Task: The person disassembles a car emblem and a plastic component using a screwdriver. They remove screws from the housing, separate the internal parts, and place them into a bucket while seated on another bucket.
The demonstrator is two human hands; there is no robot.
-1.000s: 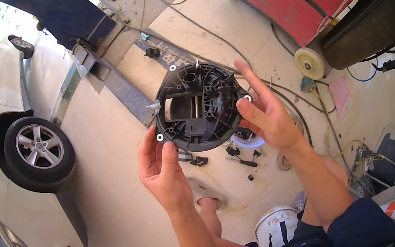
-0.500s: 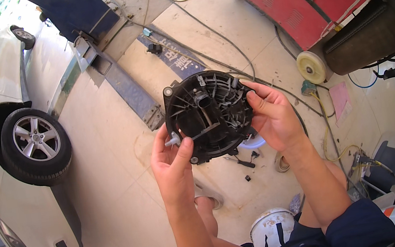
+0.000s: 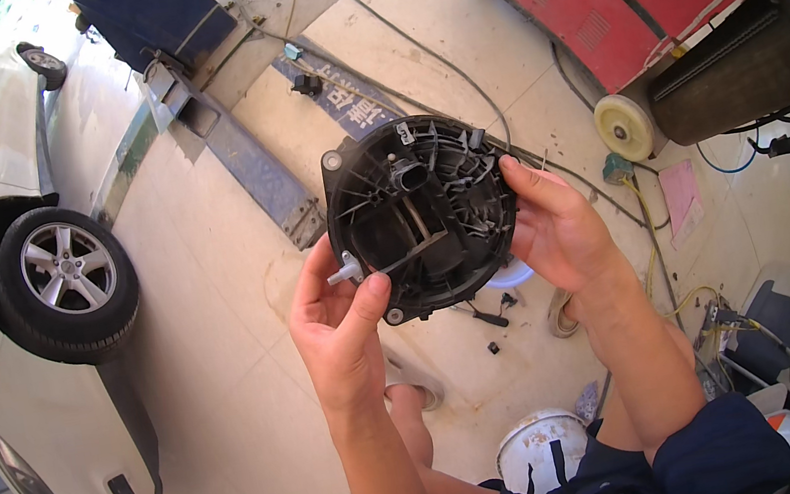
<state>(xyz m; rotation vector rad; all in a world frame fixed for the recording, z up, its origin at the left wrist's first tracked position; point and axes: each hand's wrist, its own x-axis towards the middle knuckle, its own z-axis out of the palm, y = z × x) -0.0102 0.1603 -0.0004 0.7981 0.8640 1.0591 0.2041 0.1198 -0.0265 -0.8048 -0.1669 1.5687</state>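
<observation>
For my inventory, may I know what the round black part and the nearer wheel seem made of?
Round black part: probably moulded plastic, satin, judging by its ribbed shape. Nearer wheel: shiny, silvery spokes suggest metal, perhaps painted; the matte black tyre looks rubber.

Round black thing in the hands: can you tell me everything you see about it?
The round black part looks like hard plastic, with many ribs, a dark hollow, a small socket and a pale grey nozzle at its left edge. Two corner tabs have metal-looking rings. It's held above the floor, ribbed side facing the camera, between the left hand and right hand.
</observation>
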